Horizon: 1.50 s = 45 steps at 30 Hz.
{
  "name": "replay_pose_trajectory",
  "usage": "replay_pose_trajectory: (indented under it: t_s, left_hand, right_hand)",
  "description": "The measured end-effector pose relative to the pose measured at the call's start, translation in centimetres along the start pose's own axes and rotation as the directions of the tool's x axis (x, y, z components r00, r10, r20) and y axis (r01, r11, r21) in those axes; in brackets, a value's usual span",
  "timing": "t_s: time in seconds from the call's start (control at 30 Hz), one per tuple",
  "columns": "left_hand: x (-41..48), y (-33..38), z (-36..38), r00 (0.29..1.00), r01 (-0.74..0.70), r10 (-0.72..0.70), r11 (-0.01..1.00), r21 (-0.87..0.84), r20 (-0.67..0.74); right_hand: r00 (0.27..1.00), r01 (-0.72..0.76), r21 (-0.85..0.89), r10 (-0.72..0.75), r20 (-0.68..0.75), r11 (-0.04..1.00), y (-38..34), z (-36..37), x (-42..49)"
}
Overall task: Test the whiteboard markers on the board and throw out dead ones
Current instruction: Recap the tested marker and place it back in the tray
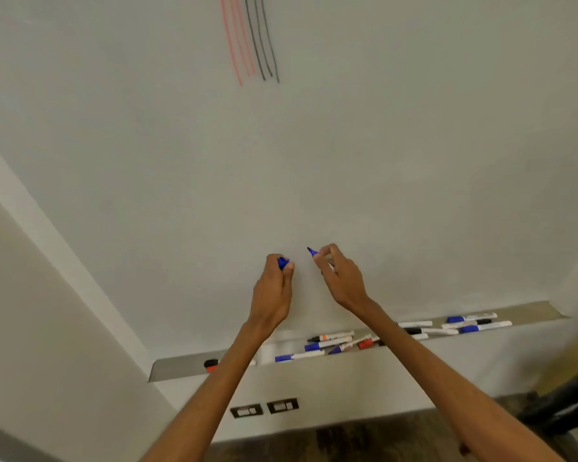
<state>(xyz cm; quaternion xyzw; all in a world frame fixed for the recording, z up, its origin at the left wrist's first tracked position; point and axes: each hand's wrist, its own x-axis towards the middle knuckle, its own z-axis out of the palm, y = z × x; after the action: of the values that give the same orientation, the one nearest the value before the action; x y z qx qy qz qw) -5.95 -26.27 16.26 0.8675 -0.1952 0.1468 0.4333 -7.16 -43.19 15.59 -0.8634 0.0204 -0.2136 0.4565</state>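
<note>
At the whiteboard (314, 145), we hold an uncapped blue marker (312, 252) in our right hand (339, 278), the fingers (328, 251) pinched round its barrel and its tip pointing up and to the left, close to the board; whether it touches the surface we cannot tell. Our left hand (274, 288), just beside it, grips the blue cap (282, 262) between curled fingers and thumb. Both hands are raised low on the board, above the recessed ledge (181, 368) that runs under it. On that ledge lie the other markers (317, 345), blue, black and red, scattered in two loose groups, one behind our right forearm and one further right. A red and black piece (211, 365) sits alone towards the ledge's left end, partly hidden by our left arm. High on the board stand three red lines (236, 45) and, just to their right, three black lines (262, 45). Below the ledge, two wall sockets (264, 408) are set side by side.
</note>
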Motion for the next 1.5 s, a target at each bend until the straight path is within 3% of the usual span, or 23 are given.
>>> replay_pose_trajectory:
  t_s: [0.1, 0.23, 0.33, 0.53, 0.67, 0.8, 1.0, 1.17, 1.33, 1.5]
  left_hand:
    - [2.7, 1.5, -2.7, 0.99, -0.076, 0.074, 0.997, -0.012, -0.116]
    - [6.4, 4.8, -7.2, 0.935, -0.218, 0.197, 0.975, -0.04, -0.295]
    - [9.5, 7.8, -10.3, 0.862, -0.313, 0.294, 0.949, 0.023, -0.413]
    - [16.7, 13.6, -16.6, 0.656, -0.423, 0.464, 0.879, 0.219, -0.595]
    - [21.0, 16.7, -20.8, 0.606, -0.444, 0.494, 0.861, 0.25, -0.623]
    - [25.1, 18.8, -24.4, 0.578, -0.443, 0.52, 0.847, 0.293, -0.629]
    - [28.5, 20.5, -26.4, 0.599, -0.402, 0.517, 0.854, 0.329, -0.611]
    - [30.4, 19.2, -25.1, 0.458, -0.443, 0.608, 0.788, 0.427, -0.648]
    - [31.3, 18.5, -25.1, 0.399, -0.409, 0.67, 0.741, 0.533, -0.626]
    - [31.3, 18.5, -24.9, 0.393, -0.398, 0.683, 0.73, 0.556, -0.615]
  right_hand:
    - [0.997, 0.062, 0.153, -0.054, -0.053, 0.986, -3.6, -1.6, 2.8]
    - [0.934, 0.349, 0.22, -0.32, -0.156, 0.911, -9.7, -4.7, 6.4]
    - [0.825, 0.554, 0.153, -0.515, -0.233, 0.818, -14.3, -7.4, 9.0]
    - [0.74, 0.673, 0.287, -0.617, -0.267, 0.682, -23.2, -12.3, 13.5]
    - [0.672, 0.739, 0.339, -0.678, -0.299, 0.582, -27.2, -15.0, 15.9]
    - [0.588, 0.808, 0.204, -0.734, -0.34, 0.553, -29.7, -16.0, 18.7]
    - [0.623, 0.782, 0.351, -0.635, -0.457, 0.515, -32.5, -17.0, 21.8]
    - [0.579, 0.815, 0.396, -0.631, -0.517, 0.423, -33.7, -17.5, 24.4]
    - [0.428, 0.89, 0.126, -0.709, -0.56, 0.437, -33.1, -16.6, 26.1]
    - [0.375, 0.899, 0.034, -0.726, -0.576, 0.437, -32.8, -16.2, 26.6]
